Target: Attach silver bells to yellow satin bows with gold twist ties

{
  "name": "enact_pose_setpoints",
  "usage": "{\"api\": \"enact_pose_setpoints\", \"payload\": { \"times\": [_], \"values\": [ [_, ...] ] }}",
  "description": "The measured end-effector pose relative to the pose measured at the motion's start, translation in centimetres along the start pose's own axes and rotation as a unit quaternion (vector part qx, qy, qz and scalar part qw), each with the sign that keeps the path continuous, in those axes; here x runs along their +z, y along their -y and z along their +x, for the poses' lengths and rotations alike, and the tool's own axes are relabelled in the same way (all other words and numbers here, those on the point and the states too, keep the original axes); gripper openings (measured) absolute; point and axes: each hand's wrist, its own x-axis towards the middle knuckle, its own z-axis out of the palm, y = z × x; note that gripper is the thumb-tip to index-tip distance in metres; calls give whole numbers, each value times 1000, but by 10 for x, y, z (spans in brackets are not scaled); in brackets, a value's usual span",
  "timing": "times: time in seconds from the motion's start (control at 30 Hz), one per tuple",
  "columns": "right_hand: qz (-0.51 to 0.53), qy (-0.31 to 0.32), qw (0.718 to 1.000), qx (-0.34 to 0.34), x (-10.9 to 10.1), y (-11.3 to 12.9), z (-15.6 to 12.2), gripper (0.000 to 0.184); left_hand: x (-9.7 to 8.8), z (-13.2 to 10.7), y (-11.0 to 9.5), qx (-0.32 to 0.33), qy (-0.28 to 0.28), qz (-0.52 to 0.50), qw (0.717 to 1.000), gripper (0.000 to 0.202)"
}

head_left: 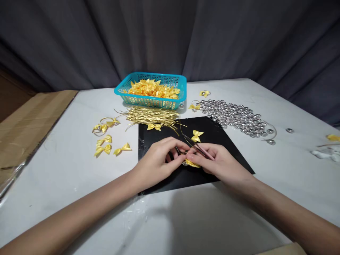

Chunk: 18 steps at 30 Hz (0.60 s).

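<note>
Both hands meet over a black mat at the table's middle. My left hand is closed, pinching a thin gold wire and a small yellow ribbon bow. My right hand is closed on the same bow and also holds slim tweezers that point up and left. A second yellow bow lies on the mat just beyond my fingers, and a third bow sits at the mat's far edge.
A turquoise basket of yellow bows stands at the back, a bundle of gold wires before it. A heap of silver bells lies right. Loose bows lie left, by a cardboard sheet.
</note>
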Motion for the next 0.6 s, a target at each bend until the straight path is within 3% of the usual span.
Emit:
{"api": "enact_pose_setpoints", "payload": {
  "times": [0.2, 0.37, 0.5, 0.6],
  "values": [
    [-26, 13, 1000, -6, 0, 3, -3, 24, -9, 3, -3, -30, 46, 31, 998, 12],
    [-24, 41, 998, -34, -2, 5, -5, 24, -13, 2, -6, 2, 83, 31, 996, 13],
    [-21, 78, 994, -71, -4, 5, -6, 26, -8, 0, -8, -56, 116, -77, 989, 14],
    [-32, 58, 995, -79, -9, 4, -8, 30, -7, -1, -10, -99, 120, -179, 972, 13]
  ]
}}
